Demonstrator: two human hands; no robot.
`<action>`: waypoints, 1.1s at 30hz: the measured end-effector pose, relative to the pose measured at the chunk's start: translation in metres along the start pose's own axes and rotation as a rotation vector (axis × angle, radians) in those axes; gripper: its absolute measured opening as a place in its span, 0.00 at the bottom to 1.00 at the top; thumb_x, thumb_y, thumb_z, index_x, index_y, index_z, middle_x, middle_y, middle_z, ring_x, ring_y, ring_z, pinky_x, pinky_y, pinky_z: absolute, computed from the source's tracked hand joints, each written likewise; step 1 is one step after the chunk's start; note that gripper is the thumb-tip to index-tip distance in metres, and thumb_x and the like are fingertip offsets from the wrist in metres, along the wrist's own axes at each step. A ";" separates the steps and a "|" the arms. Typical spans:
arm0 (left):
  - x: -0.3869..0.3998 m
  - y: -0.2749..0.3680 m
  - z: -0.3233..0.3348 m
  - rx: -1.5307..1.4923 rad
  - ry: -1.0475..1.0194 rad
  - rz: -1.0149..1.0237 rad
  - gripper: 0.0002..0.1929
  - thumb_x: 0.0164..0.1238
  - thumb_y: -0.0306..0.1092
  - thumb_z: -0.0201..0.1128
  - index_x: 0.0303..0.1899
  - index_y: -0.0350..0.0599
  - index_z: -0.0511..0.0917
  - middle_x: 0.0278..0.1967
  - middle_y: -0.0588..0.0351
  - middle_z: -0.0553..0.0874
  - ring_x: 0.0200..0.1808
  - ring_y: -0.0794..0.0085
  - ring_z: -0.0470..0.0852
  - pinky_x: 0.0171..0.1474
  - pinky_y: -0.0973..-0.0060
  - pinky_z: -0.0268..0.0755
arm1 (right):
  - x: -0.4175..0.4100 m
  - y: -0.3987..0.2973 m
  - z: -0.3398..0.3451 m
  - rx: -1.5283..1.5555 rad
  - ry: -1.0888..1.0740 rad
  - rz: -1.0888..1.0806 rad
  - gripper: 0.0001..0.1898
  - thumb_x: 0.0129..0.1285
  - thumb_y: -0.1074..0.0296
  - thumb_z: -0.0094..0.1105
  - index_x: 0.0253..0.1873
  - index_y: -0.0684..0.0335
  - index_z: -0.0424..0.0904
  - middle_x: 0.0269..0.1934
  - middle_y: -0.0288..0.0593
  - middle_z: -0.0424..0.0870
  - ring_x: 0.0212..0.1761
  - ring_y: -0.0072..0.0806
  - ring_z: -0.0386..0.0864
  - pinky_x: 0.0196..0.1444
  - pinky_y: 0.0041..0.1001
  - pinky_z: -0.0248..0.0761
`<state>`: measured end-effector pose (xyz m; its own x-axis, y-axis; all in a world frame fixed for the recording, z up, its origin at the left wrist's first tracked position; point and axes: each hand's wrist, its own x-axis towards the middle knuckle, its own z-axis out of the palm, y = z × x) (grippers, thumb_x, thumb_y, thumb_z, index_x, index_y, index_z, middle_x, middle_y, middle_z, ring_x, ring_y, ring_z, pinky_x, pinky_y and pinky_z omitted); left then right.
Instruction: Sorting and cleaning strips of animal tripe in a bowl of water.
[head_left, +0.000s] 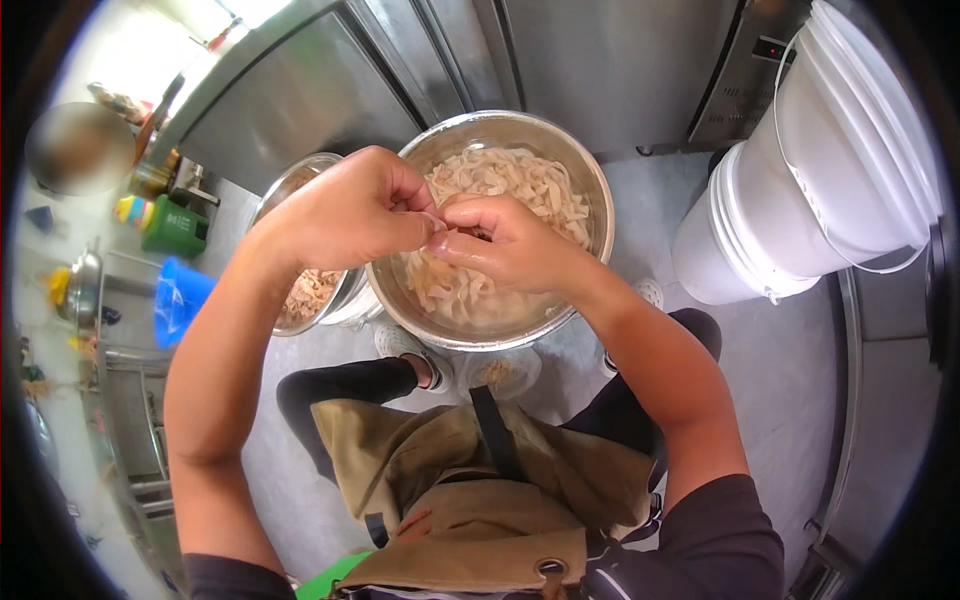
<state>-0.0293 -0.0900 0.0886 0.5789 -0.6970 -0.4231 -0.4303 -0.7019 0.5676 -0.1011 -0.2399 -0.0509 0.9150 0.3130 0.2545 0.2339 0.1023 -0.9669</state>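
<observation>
Above a large round steel basin (604, 217) my two hands meet, fingertips together. My left hand (360, 214) pinches a small pale piece (436, 227) between thumb and forefinger. My right hand (510, 244) pinches at the same piece from the other side, its thumb and forefinger curved towards the left fingertips. What the piece is cannot be told, as the fingers mostly cover it. Pale, curled strips of food (517, 172) lie in cloudy liquid in the basin. Left of it, partly behind my left arm, a smaller steel bowl (289, 326) holds more pinkish-beige pieces (311, 296).
A clear plastic container (517, 375) with small scraps stands on the floor between my feet. Stacked white buckets (757, 225) are at the right. Steel cabinets (615, 67) rise behind the basin. A blue bin (180, 300) and a green container (174, 227) stand at the left.
</observation>
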 end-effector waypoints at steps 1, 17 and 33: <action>-0.001 0.004 -0.001 0.002 -0.001 -0.004 0.08 0.54 0.31 0.63 0.29 0.35 0.83 0.18 0.62 0.77 0.23 0.83 0.72 0.26 0.78 0.63 | 0.001 -0.001 0.000 0.004 0.000 -0.001 0.12 0.70 0.68 0.56 0.47 0.72 0.80 0.37 0.38 0.82 0.40 0.17 0.77 0.43 0.20 0.71; -0.032 -0.022 -0.062 -0.113 0.183 0.029 0.03 0.57 0.25 0.64 0.31 0.36 0.83 0.22 0.63 0.81 0.21 0.86 0.73 0.22 0.86 0.61 | -0.013 -0.018 0.007 0.034 0.030 0.060 0.10 0.64 0.72 0.53 0.36 0.72 0.82 0.30 0.40 0.84 0.34 0.20 0.80 0.40 0.23 0.73; -0.055 -0.046 -0.057 -0.325 0.372 0.066 0.07 0.59 0.34 0.61 0.25 0.45 0.75 0.20 0.68 0.73 0.20 0.87 0.69 0.25 0.87 0.65 | -0.002 0.020 0.017 -0.029 -0.026 0.240 0.08 0.67 0.69 0.57 0.40 0.69 0.81 0.33 0.37 0.83 0.36 0.18 0.78 0.43 0.22 0.71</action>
<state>-0.0020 -0.0108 0.1257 0.7911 -0.5973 -0.1316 -0.2705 -0.5347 0.8006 -0.1041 -0.2224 -0.0709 0.9368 0.3494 0.0177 0.0205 -0.0044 -0.9998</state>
